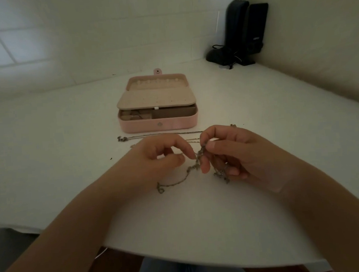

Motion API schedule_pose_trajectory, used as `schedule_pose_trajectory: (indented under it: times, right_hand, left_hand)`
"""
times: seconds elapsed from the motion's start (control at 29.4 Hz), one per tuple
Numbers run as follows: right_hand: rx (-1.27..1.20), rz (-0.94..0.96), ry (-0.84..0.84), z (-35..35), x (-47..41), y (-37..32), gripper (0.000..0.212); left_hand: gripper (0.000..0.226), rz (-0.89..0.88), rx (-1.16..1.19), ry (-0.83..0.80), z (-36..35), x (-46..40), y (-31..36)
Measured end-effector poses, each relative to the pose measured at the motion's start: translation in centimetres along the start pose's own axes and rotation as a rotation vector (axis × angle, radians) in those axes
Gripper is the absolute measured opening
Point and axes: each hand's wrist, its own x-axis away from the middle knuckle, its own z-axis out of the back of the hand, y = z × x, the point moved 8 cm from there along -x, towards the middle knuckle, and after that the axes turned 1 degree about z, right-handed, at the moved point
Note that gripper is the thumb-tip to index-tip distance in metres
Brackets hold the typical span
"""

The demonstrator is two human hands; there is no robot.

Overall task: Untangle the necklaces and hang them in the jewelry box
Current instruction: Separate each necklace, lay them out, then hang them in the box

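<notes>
White tabletop (50, 142) lies bare to the left of the left hand (154, 158) and on toward the near rounded edge below both wrists. Right hand (227, 152) pinches a knotted silver chain necklace (199, 157) between thumb and forefinger; the left hand's curled fingers pinch the same tangle from its left. Loose chain trails down-left onto the table. Beyond both hands, a straightened silver chain (159, 134) lies with its long axis left-to-right. Farther beyond stands the open pink jewelry box (159, 124), lid hooks facing the person. Black speakers (243, 28) stand far right, at the wall.
</notes>
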Motion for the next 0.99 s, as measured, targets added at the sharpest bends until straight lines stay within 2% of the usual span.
schedule_pose_trajectory:
  times: [0.1, 0.37, 0.61, 0.85, 0.99]
  right_hand:
    - [-0.019, 0.025, -0.078, -0.6, 0.0, 0.1, 0.008]
    - [-0.006, 0.034, -0.166, -1.5, 0.1, 0.5, 0.005]
    - [0.001, 0.029, -0.199, -1.8, 0.3, 0.6, 0.004]
    - [0.043, 0.059, -0.147, -1.2, 0.1, 0.5, 0.007]
    - [0.053, 0.061, -0.160, -1.5, 0.1, 0.4, 0.011]
  left_hand:
    - [0.024, -0.038, -0.043, -0.039, -0.4, 0.0, 0.1]
    - [0.030, -0.037, -0.035, 0.029, 0.0, -0.2, -0.1]
    - [0.022, -0.080, -0.025, 0.039, 0.2, -0.2, 0.1]
    - [0.029, -0.036, -0.057, 0.020, 0.0, -0.2, -0.7]
    - [0.017, -0.083, -0.057, 0.020, 0.1, -0.2, -0.2]
